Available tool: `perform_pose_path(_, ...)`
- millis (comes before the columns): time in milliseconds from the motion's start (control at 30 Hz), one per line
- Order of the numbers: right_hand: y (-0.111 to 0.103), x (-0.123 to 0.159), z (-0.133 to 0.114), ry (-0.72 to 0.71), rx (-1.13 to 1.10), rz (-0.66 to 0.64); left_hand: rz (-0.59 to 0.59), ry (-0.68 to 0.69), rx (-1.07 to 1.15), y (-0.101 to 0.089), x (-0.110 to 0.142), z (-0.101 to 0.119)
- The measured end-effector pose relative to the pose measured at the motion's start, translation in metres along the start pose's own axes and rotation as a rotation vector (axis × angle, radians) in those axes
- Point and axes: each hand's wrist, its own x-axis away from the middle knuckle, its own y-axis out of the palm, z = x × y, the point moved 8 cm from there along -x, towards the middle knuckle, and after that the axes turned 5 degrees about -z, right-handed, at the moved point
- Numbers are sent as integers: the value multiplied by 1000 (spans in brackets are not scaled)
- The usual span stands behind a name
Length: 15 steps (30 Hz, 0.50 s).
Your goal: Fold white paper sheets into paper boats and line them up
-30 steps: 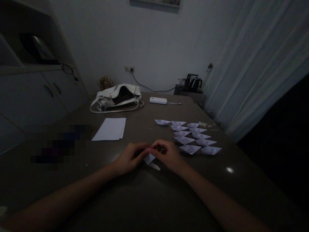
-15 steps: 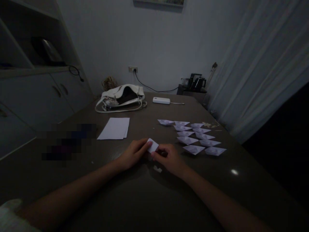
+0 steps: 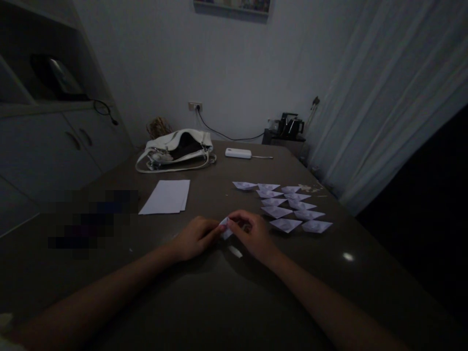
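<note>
Dim light covers a brown table, where finished paper boats sit grouped on the right and blank sheets lie flat, unfolded, on the left. Nearer the viewer, between those groups, the left hand and right hand both pinch a small folded paper, seemingly only partly shaped, beside a white scrap.

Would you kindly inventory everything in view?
table: one, brown, centre
folded paper: one, white, centre
paper boats: eleven, white, table right
sheets: count unclear, white, table left
bag: one, white, far left
slim device: one, white, far middle
bundle: one, brown, behind bag
kettle: one, black, far corner
cabinet: one, pale, left
appliance: one, dark, upper left
socket: one, pale, wall
cord: one, black, below socket
curtain: one, pale, right
picture: one, colour unclear, top
left hand: one, holding folded paper
right hand: one, holding folded paper
</note>
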Motion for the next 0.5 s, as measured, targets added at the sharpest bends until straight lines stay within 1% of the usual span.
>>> perform_pose_path(100,-8,-1,-4,-36,86,63,10,119,-251,-4,1,12)
perform_pose_path(167,-8,0,-5,-45,138,62,24,163,-318,-6,1,16)
perform_pose_path(267,-4,1,-9,-89,194,40,113,142,-296,-14,3,15)
perform_pose_path(367,-2,3,-15,-156,221,35,213,123,-194,-20,5,15)
perform_pose_path(500,-2,4,-18,-179,237,35,270,131,-109,-23,7,17)
